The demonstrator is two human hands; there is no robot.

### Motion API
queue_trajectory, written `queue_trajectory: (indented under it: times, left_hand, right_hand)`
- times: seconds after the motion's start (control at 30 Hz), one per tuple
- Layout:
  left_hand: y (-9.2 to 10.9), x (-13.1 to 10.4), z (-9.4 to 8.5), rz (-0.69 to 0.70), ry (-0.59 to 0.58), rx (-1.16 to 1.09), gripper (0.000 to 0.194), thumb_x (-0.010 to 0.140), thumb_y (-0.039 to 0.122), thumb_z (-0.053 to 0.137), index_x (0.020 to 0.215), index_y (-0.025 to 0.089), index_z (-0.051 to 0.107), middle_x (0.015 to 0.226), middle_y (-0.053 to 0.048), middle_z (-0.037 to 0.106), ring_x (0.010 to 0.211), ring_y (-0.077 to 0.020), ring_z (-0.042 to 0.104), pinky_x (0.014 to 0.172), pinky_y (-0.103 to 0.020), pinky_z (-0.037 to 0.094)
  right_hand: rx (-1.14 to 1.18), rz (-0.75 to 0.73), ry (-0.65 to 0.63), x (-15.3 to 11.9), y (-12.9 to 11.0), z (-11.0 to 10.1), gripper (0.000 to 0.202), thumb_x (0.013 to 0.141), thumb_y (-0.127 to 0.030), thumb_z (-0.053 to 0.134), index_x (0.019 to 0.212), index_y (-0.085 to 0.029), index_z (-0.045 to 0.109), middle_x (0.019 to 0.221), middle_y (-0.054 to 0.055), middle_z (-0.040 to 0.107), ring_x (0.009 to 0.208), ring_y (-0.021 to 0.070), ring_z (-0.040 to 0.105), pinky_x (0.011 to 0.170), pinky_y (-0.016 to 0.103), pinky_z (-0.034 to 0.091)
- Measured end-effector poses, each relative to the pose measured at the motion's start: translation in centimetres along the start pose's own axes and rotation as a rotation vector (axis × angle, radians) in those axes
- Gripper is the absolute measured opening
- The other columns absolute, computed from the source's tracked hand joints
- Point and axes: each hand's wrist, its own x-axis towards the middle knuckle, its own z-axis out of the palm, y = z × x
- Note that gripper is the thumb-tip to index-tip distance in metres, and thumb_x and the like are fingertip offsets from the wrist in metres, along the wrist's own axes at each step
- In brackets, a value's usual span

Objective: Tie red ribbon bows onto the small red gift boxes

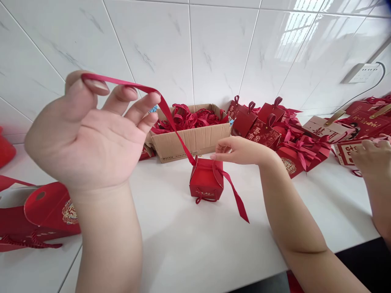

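Note:
My left hand [104,126] is raised, palm up, with one end of a red ribbon [171,112] pinched between thumb and finger. The ribbon lies over the other fingertips and slants down to a small red gift box [206,179] on the white table. It passes through the box's top flaps, and its short end hangs off the right side. My right hand [229,149] is at the box's upper right edge, fingers bent and close together. Its fingertips seem to touch the flap; what is between them, if anything, is hidden.
Behind the box stands a cardboard carton [192,138] full of red ribbons. Finished red boxes with bows [301,152] crowd the right side. Another person's hand [372,156] rests by boxes at far right. A larger red box [49,207] lies at left on the table.

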Motion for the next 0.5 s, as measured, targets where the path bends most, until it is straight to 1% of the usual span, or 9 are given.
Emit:
queue_trajectory:
  times: [0.07,0.1,0.17,0.2,0.27,0.33,0.43,0.5]
  left_hand:
    - [0.2,-0.3,0.4,-0.009,0.005,0.001,0.028,0.095,0.025,0.034,0.075,0.021,0.054,0.079,0.003,0.063,0.091,-0.0204,0.065,0.08,-0.031,0.046]
    - [0.2,-0.4,0.6,-0.005,0.014,0.008,0.031,0.096,0.025,0.032,0.074,0.021,0.053,0.078,0.004,0.062,0.09,-0.0197,0.065,0.08,-0.031,0.046]
    - [0.1,-0.4,1.1,-0.001,0.036,0.015,0.032,0.095,0.025,0.031,0.072,0.022,0.054,0.076,0.004,0.061,0.087,-0.0195,0.065,0.078,-0.031,0.045]
    - [0.1,-0.4,1.3,0.0,0.046,0.012,0.032,0.095,0.024,0.032,0.071,0.022,0.054,0.075,0.004,0.061,0.087,-0.0201,0.065,0.078,-0.032,0.044]
    - [0.0,-0.3,1.6,0.002,0.049,0.0,0.029,0.093,0.022,0.035,0.071,0.022,0.055,0.077,0.002,0.061,0.088,-0.0215,0.065,0.077,-0.032,0.043]
    - [-0.1,-0.4,1.6,0.011,0.046,-0.006,0.026,0.092,0.022,0.038,0.071,0.022,0.054,0.079,0.002,0.061,0.088,-0.0221,0.064,0.077,-0.032,0.043]
    - [-0.1,-0.5,1.2,0.039,0.034,0.003,0.023,0.092,0.023,0.039,0.073,0.021,0.053,0.082,0.002,0.061,0.088,-0.0208,0.064,0.078,-0.03,0.044]
    - [-0.1,-0.5,0.6,0.047,-0.013,0.005,0.024,0.094,0.028,0.039,0.077,0.022,0.055,0.086,0.002,0.062,0.09,-0.0204,0.064,0.08,-0.03,0.045]
  right_hand:
    - [-0.074,0.038,-0.096,-0.1,0.3,-0.2,0.044,0.07,-0.063,0.064,0.072,-0.018,0.065,0.08,0.007,0.067,0.07,0.0197,0.058,0.054,0.03,0.039]
    - [-0.103,0.05,-0.161,-0.1,0.3,-0.2,0.044,0.067,-0.063,0.067,0.07,-0.018,0.065,0.079,0.007,0.067,0.07,0.0205,0.059,0.054,0.03,0.039]
    - [-0.148,0.068,-0.262,0.0,0.4,0.0,0.039,0.063,-0.057,0.073,0.068,-0.018,0.067,0.077,0.007,0.068,0.07,0.0216,0.059,0.054,0.031,0.039]
    - [-0.159,0.071,-0.285,0.1,0.4,0.1,0.034,0.063,-0.052,0.074,0.067,-0.019,0.067,0.076,0.007,0.068,0.07,0.0218,0.059,0.054,0.031,0.039]
    - [-0.156,0.059,-0.289,0.2,0.4,0.2,0.023,0.066,-0.041,0.073,0.065,-0.019,0.066,0.075,0.006,0.068,0.068,0.0209,0.059,0.055,0.031,0.039]
    - [-0.131,0.017,-0.262,0.0,0.4,0.0,0.018,0.07,-0.033,0.069,0.061,-0.019,0.062,0.072,0.004,0.067,0.066,0.0187,0.058,0.055,0.03,0.038]
    - [-0.063,-0.069,-0.171,-0.8,0.4,-0.7,0.017,0.074,-0.031,0.062,0.062,-0.019,0.059,0.07,0.002,0.063,0.064,0.0153,0.055,0.055,0.028,0.038]
    - [0.001,-0.118,-0.115,-1.3,0.2,-1.1,0.016,0.076,-0.03,0.06,0.065,-0.018,0.061,0.069,0.001,0.061,0.063,0.0136,0.052,0.055,0.027,0.037]
